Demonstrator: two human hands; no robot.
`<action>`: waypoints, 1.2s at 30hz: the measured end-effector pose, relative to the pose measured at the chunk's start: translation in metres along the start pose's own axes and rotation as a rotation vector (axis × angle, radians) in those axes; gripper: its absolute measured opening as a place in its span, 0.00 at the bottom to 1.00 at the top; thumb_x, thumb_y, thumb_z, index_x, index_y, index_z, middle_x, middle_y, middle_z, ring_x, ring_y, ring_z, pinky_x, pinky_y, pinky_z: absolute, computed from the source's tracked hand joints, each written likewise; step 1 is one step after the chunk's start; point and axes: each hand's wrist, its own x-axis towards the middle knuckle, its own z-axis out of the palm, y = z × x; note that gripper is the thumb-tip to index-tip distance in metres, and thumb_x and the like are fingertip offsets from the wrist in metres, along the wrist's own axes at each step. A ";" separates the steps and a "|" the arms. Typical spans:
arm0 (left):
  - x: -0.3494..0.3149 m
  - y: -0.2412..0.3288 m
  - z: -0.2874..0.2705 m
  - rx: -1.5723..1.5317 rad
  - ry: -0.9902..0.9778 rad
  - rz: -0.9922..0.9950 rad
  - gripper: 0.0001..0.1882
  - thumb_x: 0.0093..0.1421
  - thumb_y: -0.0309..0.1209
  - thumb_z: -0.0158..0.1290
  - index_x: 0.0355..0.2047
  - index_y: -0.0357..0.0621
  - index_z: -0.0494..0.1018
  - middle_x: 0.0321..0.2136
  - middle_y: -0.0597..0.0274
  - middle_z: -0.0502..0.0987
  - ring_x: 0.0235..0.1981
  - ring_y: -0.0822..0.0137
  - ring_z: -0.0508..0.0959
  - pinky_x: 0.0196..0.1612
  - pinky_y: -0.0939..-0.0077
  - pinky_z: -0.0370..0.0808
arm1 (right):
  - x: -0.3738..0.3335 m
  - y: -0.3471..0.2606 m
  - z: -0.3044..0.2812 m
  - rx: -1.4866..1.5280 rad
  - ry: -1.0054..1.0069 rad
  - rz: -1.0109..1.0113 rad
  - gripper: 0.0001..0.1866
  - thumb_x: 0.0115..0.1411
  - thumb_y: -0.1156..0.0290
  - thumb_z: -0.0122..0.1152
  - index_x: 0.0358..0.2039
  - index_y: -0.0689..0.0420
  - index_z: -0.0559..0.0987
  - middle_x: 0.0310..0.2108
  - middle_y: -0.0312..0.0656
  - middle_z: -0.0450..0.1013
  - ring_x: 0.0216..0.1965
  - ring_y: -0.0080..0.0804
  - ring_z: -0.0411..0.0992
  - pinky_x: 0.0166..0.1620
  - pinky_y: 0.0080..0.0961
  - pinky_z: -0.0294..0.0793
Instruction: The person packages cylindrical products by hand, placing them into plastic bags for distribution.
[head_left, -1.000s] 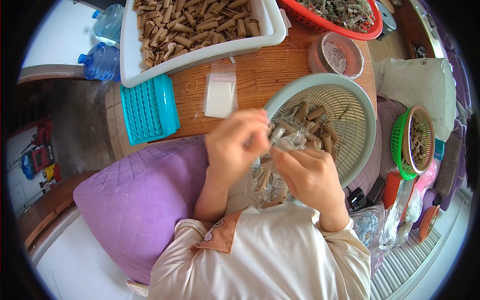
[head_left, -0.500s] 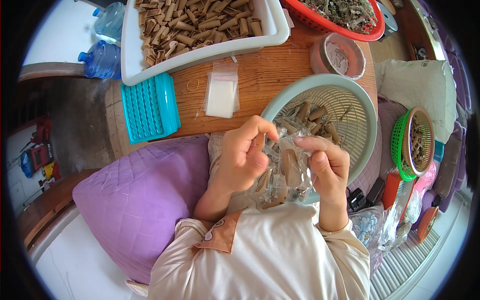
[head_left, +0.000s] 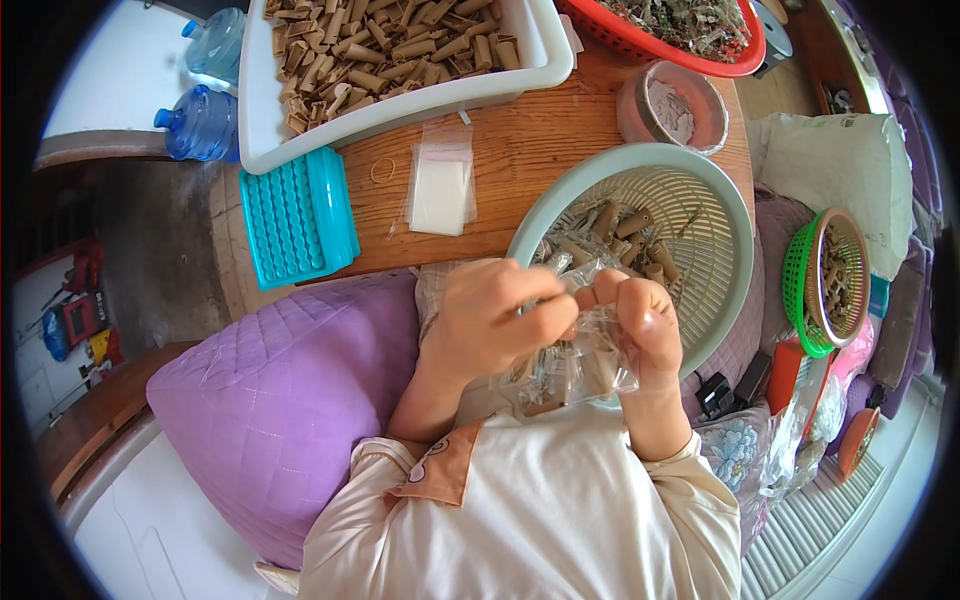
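Observation:
A crinkled clear plastic bag (head_left: 590, 365) with brown pieces seen in or behind it hangs below my two hands. My right hand (head_left: 645, 320) is closed, its curled fingers pinching the bag's upper edge. Close beside it, my left hand (head_left: 495, 320) has its fingers bent together at the bag's top; the exact grip of its fingertips is partly hidden. Under and beyond both hands sits a grey-green slotted basket (head_left: 738, 210), with short brown half-tube pieces (head_left: 630, 235) and more clear film in it.
A white tub (head_left: 555, 70) heaped with brown pieces stands far left, by a teal ridged tray (head_left: 290, 225). Flat clear bags (head_left: 440, 195) and a rubber band (head_left: 383, 170) lie on the wooden table (head_left: 520, 130). A red basket (head_left: 725, 68) and pinkish bowl (head_left: 710, 120) stand far right.
My hands have come closer together over the bag. Both hands' fingers, stretched and apart before, are now curled in at its top, and the bag's upper part is gathered.

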 end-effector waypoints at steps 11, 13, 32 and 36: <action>-0.016 -0.072 -0.025 0.392 0.057 -0.852 0.11 0.53 0.32 0.53 0.31 0.37 0.68 0.28 0.54 0.72 0.27 0.56 0.73 0.30 0.67 0.71 | -0.013 -0.031 -0.026 -1.140 0.033 0.259 0.14 0.48 0.76 0.61 0.37 0.60 0.73 0.18 0.33 0.61 0.20 0.19 0.60 0.24 0.17 0.61; -0.028 -0.092 -0.019 0.520 0.041 -0.829 0.13 0.52 0.33 0.53 0.33 0.36 0.68 0.30 0.51 0.72 0.29 0.54 0.73 0.31 0.66 0.70 | -0.006 -0.033 -0.045 -1.311 0.193 0.158 0.14 0.48 0.77 0.59 0.38 0.58 0.73 0.20 0.37 0.63 0.20 0.23 0.63 0.25 0.21 0.63; -0.039 -0.115 -0.025 0.508 0.104 -0.937 0.07 0.48 0.28 0.55 0.25 0.38 0.70 0.21 0.54 0.75 0.23 0.59 0.75 0.28 0.69 0.71 | 0.028 -0.028 -0.075 -1.930 0.315 -0.275 0.14 0.49 0.78 0.53 0.39 0.60 0.70 0.29 0.48 0.71 0.31 0.45 0.71 0.33 0.36 0.70; -0.039 -0.109 -0.028 0.508 0.114 -0.898 0.06 0.51 0.28 0.52 0.27 0.38 0.70 0.22 0.52 0.76 0.22 0.56 0.76 0.27 0.68 0.71 | 0.017 -0.030 -0.086 -1.768 0.442 -0.598 0.16 0.51 0.74 0.58 0.41 0.61 0.68 0.35 0.47 0.68 0.33 0.39 0.70 0.36 0.28 0.71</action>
